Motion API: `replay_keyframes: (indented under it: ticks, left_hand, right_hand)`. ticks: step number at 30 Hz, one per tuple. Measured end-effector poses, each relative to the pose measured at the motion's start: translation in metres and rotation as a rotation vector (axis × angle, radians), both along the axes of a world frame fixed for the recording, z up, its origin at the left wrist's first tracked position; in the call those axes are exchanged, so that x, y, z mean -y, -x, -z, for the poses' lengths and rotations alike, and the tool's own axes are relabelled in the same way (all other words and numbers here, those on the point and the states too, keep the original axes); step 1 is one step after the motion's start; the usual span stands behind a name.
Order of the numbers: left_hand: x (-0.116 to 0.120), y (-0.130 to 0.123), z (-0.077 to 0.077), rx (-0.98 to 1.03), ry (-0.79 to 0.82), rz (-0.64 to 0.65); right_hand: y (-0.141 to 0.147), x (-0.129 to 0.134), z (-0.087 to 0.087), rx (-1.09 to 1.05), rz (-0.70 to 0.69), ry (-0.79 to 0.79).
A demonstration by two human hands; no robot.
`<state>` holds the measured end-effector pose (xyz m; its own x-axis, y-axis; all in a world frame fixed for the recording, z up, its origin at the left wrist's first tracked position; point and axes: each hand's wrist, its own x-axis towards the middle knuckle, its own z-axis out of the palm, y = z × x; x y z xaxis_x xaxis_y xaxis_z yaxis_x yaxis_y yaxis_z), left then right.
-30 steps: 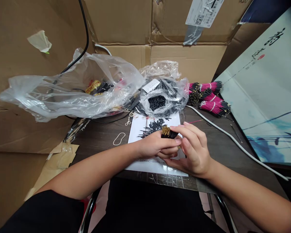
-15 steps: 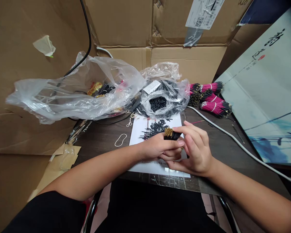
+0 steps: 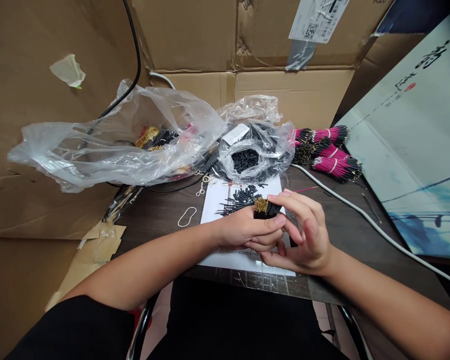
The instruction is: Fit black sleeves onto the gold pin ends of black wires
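A bundle of black pieces with brass-coloured tips [image 3: 267, 208] is gripped by my left hand [image 3: 253, 230], its fingers wrapped round it. My right hand [image 3: 307, 235] touches the bundle from the right with a fingertip at its upper edge, thumb lower down near my left fingers; whether it grips the bundle I cannot tell. Beneath both hands lies a white printed sheet [image 3: 210, 257]. Loose black tubes [image 3: 246, 193] and thin black pins [image 3: 232, 205] rest on its upper part, just beyond my left hand.
An open plastic bag of black tubes [image 3: 245, 160] stands behind the sheet, with a large clear bag [image 3: 127, 150] to its left. Pink-and-black bundles [image 3: 332, 165] lie back right. A white cable [image 3: 360, 210] crosses the table [image 3: 345, 225]. A rubber band [image 3: 186, 216] lies left.
My right hand's fingers have shifted slightly on the near side of the bundle. The bundle stays in my left hand, and the view has moved a little.
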<state>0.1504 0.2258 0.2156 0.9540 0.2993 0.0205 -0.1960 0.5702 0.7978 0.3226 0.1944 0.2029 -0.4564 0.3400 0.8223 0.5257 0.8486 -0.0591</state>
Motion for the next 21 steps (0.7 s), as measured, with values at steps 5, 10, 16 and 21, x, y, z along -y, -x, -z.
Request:
replay_keyframes:
  ticks: [5, 10, 16, 21]
  left_hand:
    - [0.0026, -0.0008, -0.0007, -0.030, 0.020, -0.013]
    - [0.0033, -0.0014, -0.0006, -0.028, 0.051, -0.047]
    - [0.0024, 0.0013, -0.0010, -0.007, 0.107, -0.036]
    - [0.0030, 0.0025, -0.0040, -0.057, 0.115, -0.079]
  right_hand:
    - [0.0019, 0.0031, 0.0013, -0.013, 0.022, -0.059]
    - [0.0030, 0.0031, 0.0001, 0.012, 0.021, -0.057]
    - [-0.0007, 0.0009, -0.0002, 0.053, -0.024, 0.064]
    - [-0.0025, -0.0002, 0.0001, 0.077, -0.041, 0.084]
